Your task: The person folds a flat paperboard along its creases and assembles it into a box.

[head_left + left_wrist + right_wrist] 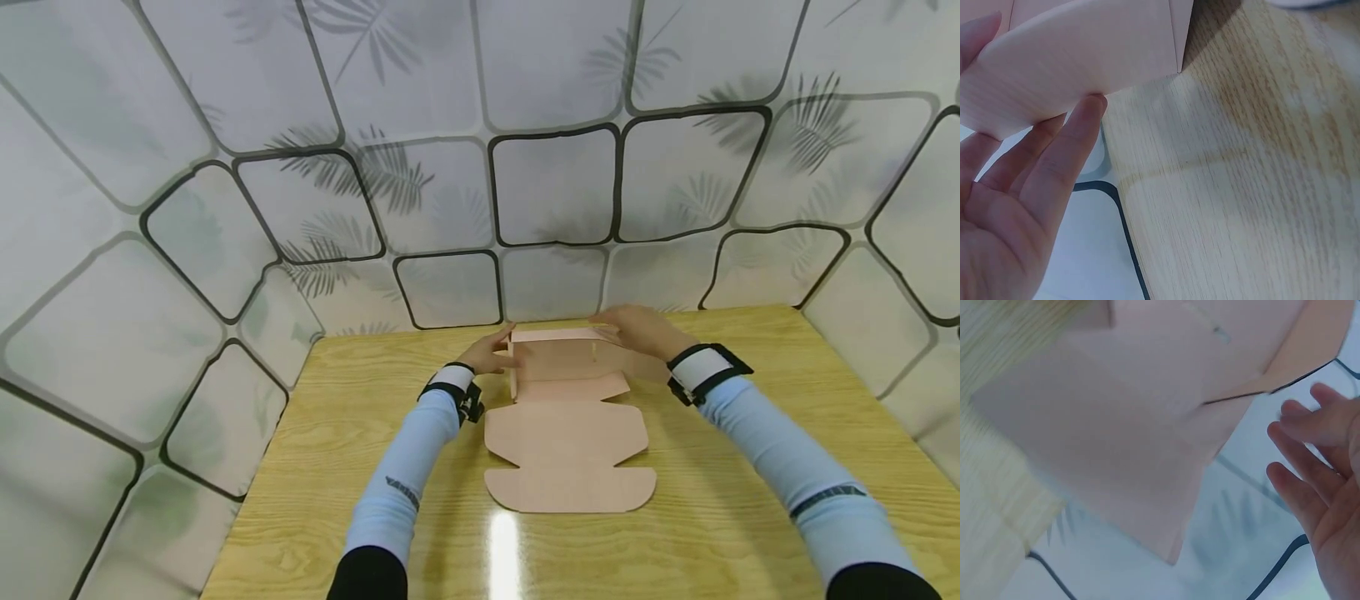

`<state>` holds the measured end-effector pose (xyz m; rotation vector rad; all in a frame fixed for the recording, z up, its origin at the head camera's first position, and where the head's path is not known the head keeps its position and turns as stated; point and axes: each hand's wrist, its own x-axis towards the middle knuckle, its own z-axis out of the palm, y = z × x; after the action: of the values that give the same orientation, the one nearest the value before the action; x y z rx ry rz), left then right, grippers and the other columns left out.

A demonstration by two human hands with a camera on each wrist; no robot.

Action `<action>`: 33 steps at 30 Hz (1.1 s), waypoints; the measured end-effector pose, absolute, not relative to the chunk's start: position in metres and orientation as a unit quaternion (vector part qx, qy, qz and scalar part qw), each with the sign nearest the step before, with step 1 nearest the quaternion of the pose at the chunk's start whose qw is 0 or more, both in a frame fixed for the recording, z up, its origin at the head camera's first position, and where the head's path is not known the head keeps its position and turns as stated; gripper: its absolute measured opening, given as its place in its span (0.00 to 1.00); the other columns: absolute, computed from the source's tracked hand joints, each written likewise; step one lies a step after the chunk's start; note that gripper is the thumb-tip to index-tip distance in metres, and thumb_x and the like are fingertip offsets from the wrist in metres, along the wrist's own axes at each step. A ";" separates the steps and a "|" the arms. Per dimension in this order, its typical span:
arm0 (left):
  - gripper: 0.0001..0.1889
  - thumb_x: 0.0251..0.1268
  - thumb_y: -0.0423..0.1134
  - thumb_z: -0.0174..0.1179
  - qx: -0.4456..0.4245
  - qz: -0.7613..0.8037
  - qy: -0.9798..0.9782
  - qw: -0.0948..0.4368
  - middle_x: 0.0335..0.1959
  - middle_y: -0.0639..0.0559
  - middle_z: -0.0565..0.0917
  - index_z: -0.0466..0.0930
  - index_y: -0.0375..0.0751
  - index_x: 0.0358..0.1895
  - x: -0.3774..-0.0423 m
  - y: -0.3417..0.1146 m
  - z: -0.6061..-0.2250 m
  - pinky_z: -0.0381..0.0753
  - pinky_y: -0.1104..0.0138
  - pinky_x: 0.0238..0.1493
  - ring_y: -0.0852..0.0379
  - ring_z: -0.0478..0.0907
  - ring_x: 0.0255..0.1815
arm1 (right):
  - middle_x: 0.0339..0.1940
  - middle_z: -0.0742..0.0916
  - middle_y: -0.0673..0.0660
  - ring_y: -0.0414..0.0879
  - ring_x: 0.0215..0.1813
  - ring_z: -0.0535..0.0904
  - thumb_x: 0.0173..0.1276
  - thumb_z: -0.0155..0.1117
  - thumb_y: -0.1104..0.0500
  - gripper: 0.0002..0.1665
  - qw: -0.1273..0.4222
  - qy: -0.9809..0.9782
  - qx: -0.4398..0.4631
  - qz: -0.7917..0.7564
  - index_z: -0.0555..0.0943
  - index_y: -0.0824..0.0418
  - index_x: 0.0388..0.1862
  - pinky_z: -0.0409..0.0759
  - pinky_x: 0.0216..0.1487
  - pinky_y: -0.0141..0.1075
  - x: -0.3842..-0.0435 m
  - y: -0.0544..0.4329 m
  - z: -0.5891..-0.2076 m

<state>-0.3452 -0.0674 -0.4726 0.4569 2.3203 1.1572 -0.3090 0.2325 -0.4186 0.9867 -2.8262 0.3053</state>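
A partly folded cardboard box lies near the far edge of the table, its lid with rounded flaps spread flat toward me. At its left side, my left hand pinches the raised side wall, thumb inside and fingers along the outer face. The back wall stands folded up. My right hand is by the far right corner, and in the right wrist view its loosely bent fingers are apart from the cardboard. On that side the right flap lies folded outward.
The wood-grain table meets a patterned wall covering just behind the box. More of the same covering closes off the left side. A light reflection shows on the tabletop in front of the box.
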 end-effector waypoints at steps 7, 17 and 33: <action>0.40 0.63 0.35 0.57 0.159 0.426 0.855 0.249 0.70 0.34 0.57 0.42 0.49 0.74 -0.313 -0.064 -0.430 0.76 0.57 0.56 0.45 0.57 0.71 | 0.46 0.85 0.61 0.56 0.48 0.81 0.58 0.62 0.70 0.24 0.059 -0.926 0.366 0.069 0.77 0.62 0.55 0.80 0.46 0.47 -0.309 0.233 -0.425; 0.40 0.63 0.37 0.57 0.154 0.426 0.859 0.239 0.70 0.37 0.59 0.43 0.55 0.74 -0.321 -0.064 -0.445 0.77 0.59 0.54 0.46 0.59 0.70 | 0.50 0.83 0.60 0.56 0.50 0.79 0.53 0.70 0.64 0.30 0.077 -0.928 0.364 0.007 0.75 0.60 0.57 0.79 0.48 0.46 -0.307 0.219 -0.435; 0.40 0.62 0.35 0.58 0.142 0.438 0.856 0.234 0.70 0.38 0.59 0.45 0.58 0.73 -0.323 -0.063 -0.450 0.76 0.58 0.56 0.48 0.58 0.71 | 0.36 0.87 0.55 0.49 0.32 0.82 0.57 0.67 0.62 0.16 0.183 -0.905 0.383 -0.023 0.77 0.61 0.45 0.81 0.29 0.37 -0.299 0.209 -0.441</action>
<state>-0.3228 -0.0632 -0.4497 0.3911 2.3505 1.2020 -0.2991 0.2088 -0.4414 1.0806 -2.5534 -0.0637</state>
